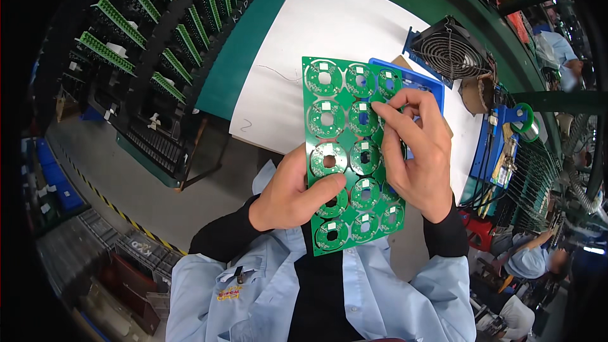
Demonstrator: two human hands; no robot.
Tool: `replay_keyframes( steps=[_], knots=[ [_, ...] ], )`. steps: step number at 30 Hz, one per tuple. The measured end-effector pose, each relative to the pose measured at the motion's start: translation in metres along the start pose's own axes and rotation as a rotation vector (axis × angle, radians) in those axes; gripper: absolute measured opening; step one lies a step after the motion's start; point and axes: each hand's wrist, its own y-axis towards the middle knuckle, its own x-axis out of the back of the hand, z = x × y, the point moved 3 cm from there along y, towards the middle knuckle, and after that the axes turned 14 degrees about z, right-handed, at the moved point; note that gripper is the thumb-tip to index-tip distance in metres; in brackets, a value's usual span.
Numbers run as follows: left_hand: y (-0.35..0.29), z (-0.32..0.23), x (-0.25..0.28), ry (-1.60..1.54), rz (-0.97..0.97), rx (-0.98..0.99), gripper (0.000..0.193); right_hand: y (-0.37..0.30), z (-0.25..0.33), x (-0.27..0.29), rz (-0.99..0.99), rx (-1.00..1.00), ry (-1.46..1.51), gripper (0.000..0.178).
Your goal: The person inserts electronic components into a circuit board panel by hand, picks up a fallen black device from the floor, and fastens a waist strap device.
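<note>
One white sheet [329, 19] is lying beyond the green circuit panel [348, 149], which is partly blocking a blue tray [415, 78]. The left hand [286, 192] is pinching the panel's left edge; the right hand [421, 152] is curling at its right, grip unclear to me. Left of it, handwriting [246, 126] is showing.

One green circuit panel [348, 144], one black fan [448, 54], one green-rimmed spool [525, 123].

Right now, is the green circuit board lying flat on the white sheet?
No, the left hand holds the green circuit board up, its lower end in front of the light blue shirt.
</note>
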Motion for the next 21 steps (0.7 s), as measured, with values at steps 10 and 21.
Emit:
replay_keyframes(
  steps=[10, 21],
  knots=[
    [-0.005, 0.006, 0.010, 0.070, -0.085, 0.009, 0.048, -0.007, -0.014, 0.024, -0.189, -0.055, 0.092, 0.033],
    [-0.037, 0.011, 0.038, -0.003, -0.330, 0.078, 0.046, -0.031, -0.069, -0.004, 0.073, -0.250, 0.025, 0.008]
  ],
)
